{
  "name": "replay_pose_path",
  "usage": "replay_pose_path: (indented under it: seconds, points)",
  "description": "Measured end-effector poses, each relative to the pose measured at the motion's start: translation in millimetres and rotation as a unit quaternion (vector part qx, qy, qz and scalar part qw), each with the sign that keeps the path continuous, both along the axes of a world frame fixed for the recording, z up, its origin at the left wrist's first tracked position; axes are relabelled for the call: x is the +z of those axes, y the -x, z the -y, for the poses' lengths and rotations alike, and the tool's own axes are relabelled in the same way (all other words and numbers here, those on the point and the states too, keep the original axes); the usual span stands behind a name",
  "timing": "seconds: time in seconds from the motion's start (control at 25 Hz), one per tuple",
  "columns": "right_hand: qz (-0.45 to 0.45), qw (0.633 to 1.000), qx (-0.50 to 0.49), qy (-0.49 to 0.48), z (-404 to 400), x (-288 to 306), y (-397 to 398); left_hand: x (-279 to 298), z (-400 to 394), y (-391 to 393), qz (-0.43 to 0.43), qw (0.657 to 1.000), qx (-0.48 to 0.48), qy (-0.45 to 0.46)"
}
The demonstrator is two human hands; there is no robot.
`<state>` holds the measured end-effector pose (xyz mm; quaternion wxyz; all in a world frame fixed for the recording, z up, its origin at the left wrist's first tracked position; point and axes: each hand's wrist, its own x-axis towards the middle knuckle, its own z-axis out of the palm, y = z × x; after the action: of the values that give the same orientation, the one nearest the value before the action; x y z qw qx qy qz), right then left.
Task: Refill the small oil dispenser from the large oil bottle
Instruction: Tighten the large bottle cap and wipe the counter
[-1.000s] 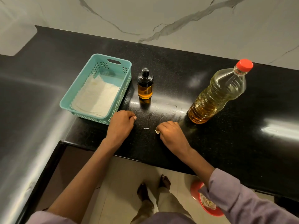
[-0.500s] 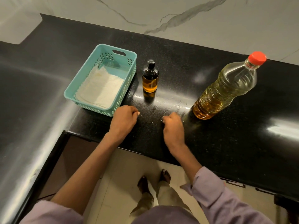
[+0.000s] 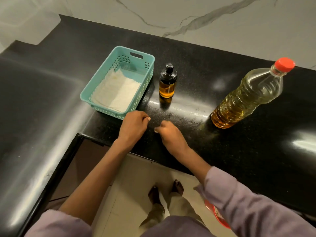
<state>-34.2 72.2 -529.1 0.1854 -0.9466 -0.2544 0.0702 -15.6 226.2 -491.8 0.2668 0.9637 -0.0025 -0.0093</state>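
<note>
On the black polished surface [image 3: 213, 151] stand two oil containers. One small oil dispenser [image 3: 167, 81], dark-capped and amber, roughly half filled, stands upright just right of one teal basket [image 3: 95, 79]. One large oil bottle [image 3: 248, 94] with a red cap [image 3: 284, 64] stands upright well to the right of the dispenser, its cap on, oil filling most of it. Neither container is touched by anything.

The basket holds one white folded cloth [image 3: 116, 92] lying flat on its bottom.

Two hands rest on the surface near its front edge, in front of the dispenser. The left hand [image 3: 133, 125] lies just beside the basket's near corner, its fingers curled under into a loose fist with nothing in it. The right hand [image 3: 169, 134] is close to the left one but apart from it, fingers likewise curled inward and holding nothing visible. Both forearms are bare, with lilac sleeves pushed up.

Below the surface edge, two bare feet [image 3: 165, 192] stand on a pale tiled floor, and part of one red round object [image 3: 217, 214] shows beside the right sleeve.
</note>
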Motion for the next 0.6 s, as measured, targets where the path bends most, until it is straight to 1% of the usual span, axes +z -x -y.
replay_pose_path:
  seconds: [0.04, 0.08, 0.12, 0.2, 0.24, 0.32, 0.36, 0.4, 0.44, 0.52, 0.56, 0.6]
  points:
    - [0.003, 0.999, 0.032, -0.005, 14, 1, 9, 1, -4, 0, -0.002, 1.0, 0.004, -0.001]
    - [0.006, 1.0, 0.027, 0.001, 31, 3, 10, 1, -7, 0, -0.002, 1.0, 0.008, 0.003]
    - [0.01, 1.0, -0.022, 0.009, 45, 4, 3, 3, -10, 0, 0.001, 1.0, 0.011, 0.008]
    - [0.035, 0.988, -0.148, 0.006, 54, 2, -17, 5, -10, 3, 0.01, 1.0, 0.011, 0.01]
    - [0.039, 0.986, -0.161, 0.011, 46, 3, -19, 5, -8, 4, 0.012, 1.0, 0.009, 0.009]
    - [0.032, 0.995, -0.092, 0.016, 31, -2, -2, 4, -4, 6, 0.007, 1.0, 0.002, 0.012]
    - [0.027, 0.998, -0.047, 0.014, 34, -2, 10, 3, -3, 6, 0.006, 1.0, -0.002, 0.012]
    - [0.022, 0.999, -0.032, 0.01, 46, 2, 16, 3, -3, 6, 0.005, 1.0, -0.006, 0.009]
    - [0.019, 0.998, -0.058, 0.013, 60, 3, 13, 3, -3, 5, 0.005, 1.0, -0.007, 0.007]
    - [0.031, 0.983, -0.179, 0.018, 78, 7, -11, 4, -3, 3, 0.009, 1.0, -0.005, 0.012]
    - [0.033, 0.974, -0.223, 0.023, 76, 7, -24, 4, -2, 2, 0.009, 1.0, -0.005, 0.013]
    - [0.026, 0.973, -0.228, 0.022, 66, 8, -29, 4, -1, 2, 0.007, 1.0, -0.008, 0.01]
